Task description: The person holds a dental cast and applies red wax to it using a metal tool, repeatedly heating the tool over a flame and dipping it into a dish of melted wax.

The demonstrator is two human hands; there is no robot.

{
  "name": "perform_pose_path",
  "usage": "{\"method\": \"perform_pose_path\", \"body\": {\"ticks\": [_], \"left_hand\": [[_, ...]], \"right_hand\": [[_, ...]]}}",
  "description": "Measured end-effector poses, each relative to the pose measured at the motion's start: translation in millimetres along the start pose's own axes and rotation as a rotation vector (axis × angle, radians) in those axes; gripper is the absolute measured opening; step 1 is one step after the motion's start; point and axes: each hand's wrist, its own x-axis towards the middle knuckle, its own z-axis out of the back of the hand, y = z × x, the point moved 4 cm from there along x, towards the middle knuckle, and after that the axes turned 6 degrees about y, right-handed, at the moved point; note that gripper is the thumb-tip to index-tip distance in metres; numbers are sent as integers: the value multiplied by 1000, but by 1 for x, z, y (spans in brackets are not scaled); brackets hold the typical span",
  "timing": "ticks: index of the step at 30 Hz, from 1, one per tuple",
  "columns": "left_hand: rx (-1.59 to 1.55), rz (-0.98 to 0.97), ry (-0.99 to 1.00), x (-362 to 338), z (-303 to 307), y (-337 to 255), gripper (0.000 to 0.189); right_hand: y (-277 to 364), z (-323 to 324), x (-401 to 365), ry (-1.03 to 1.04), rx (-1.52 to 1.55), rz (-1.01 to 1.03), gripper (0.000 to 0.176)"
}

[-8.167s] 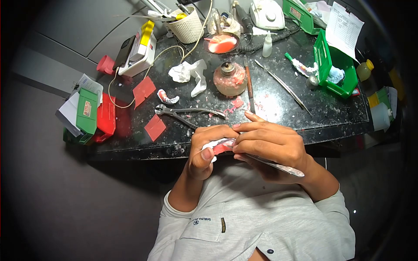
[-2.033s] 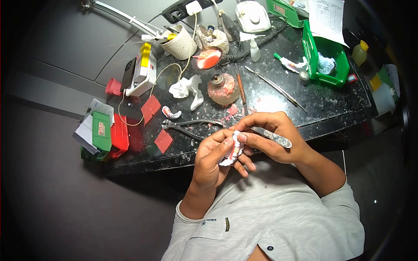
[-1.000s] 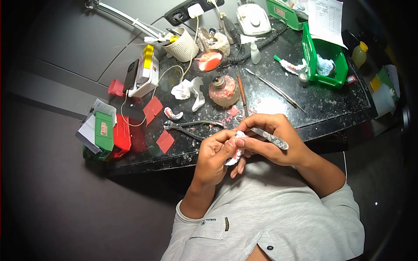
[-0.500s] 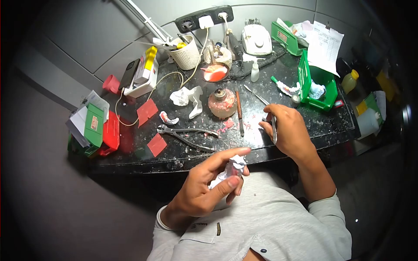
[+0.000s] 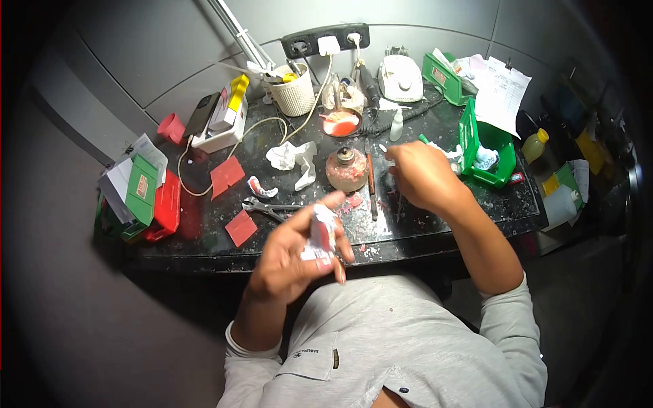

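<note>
Since half a second ago, your right hand has travelled further across the black bench and now hovers between the spirit burner and the green bin, fingers curled shut; you cannot tell what they enclose. Your left hand has lifted, clamping the white and pink dental cast between thumb and fingers, above the bench's near edge, just beside the pliers.
</note>
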Motion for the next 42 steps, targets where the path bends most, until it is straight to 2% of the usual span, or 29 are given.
{"method": "perform_pose_path", "body": {"ticks": [2, 6, 9, 14, 16, 18, 22, 26, 28, 30, 32, 36, 37, 41, 42], "left_hand": [[162, -84, 18, 17, 21, -18, 87], [-9, -130, 61, 50, 62, -67, 76], [85, -191, 38, 77, 77, -93, 63], [124, -150, -40, 102, 97, -71, 50], [172, -172, 17, 99, 101, -63, 48], [324, -189, -46, 93, 107, -61, 43], [378, -212, -83, 88, 118, -66, 39], [372, -249, -141, 87, 120, -69, 42], [346, -269, -150, 87, 120, -68, 48], [337, -264, -157, 86, 115, -67, 55], [340, -263, -160, 85, 107, -68, 59], [312, -226, -120, 88, 115, -63, 52], [297, -212, -84, 89, 116, -62, 48], [328, -221, -97, 88, 116, -60, 40], [325, -220, -100, 89, 117, -60, 40]], "right_hand": [[3, -4, 23, 299, 75, -163, 18], [1, -17, 42, 269, 125, -302, 24], [-4, -19, 46, 273, 209, -331, 25], [-7, -12, 43, 329, 294, -396, 34], [-11, -14, 44, 328, 287, -376, 41], [-7, -13, 42, 375, 296, -363, 44], [3, -8, 36, 304, 254, -387, 41], [-17, -11, 31, 288, 276, -363, 35], [-32, -7, 25, 252, 653, -330, 31], [-44, -10, 20, 172, 1029, -258, 14], [-52, -3, 17, 94, 1290, -149, 6], [-42, 20, 14, -159, 1385, -71, 12], [-37, 19, 14, -150, 1386, -74, 12], [-35, 15, 14, -361, 1468, 8, 18], [-33, 15, 14, -357, 1468, 5, 18]]}}
